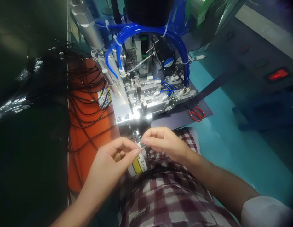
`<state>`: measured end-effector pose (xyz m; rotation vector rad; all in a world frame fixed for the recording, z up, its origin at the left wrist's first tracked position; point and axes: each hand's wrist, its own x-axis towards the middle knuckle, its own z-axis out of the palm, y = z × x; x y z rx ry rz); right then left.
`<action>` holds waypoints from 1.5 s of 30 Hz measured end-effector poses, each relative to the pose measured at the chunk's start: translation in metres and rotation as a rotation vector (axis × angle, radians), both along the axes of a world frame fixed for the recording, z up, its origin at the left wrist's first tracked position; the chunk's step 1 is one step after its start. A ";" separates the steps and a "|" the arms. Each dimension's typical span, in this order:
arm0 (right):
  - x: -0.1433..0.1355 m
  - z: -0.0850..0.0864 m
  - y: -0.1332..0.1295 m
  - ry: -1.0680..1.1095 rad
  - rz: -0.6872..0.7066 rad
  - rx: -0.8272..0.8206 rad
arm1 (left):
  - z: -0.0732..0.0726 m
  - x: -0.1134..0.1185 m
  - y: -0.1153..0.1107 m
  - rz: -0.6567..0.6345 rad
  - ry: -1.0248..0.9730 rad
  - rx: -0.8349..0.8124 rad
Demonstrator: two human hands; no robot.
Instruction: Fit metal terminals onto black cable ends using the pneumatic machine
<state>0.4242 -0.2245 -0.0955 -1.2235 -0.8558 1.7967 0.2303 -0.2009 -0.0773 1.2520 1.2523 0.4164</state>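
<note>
My left hand (pixel 118 156) pinches a small bundle of thin coloured wires (pixel 143 147) between thumb and forefinger. From the other side, the closed fingertips of my right hand (pixel 163 142) meet the same wires. Both hands are just in front of a metal machine (pixel 146 97) with cylinders and blue air hoses. Beneath the fingers is a label (pixel 139 164) with a yellow mark and printed characters. Where the wires lead is hidden by my fingers.
Black cables (pixel 82 110) lie across an orange surface (pixel 89 135) at left, with shiny-ended bundles (pixel 15 105) beyond. Red-handled scissors (pixel 196 113) rest on a dark plate (pixel 177 118) right of the machine. A red lit switch (pixel 278 74) is on a panel at far right.
</note>
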 end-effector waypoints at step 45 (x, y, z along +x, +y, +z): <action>-0.016 0.000 0.001 -0.064 -0.097 0.139 | -0.002 -0.001 0.002 0.192 -0.086 -0.238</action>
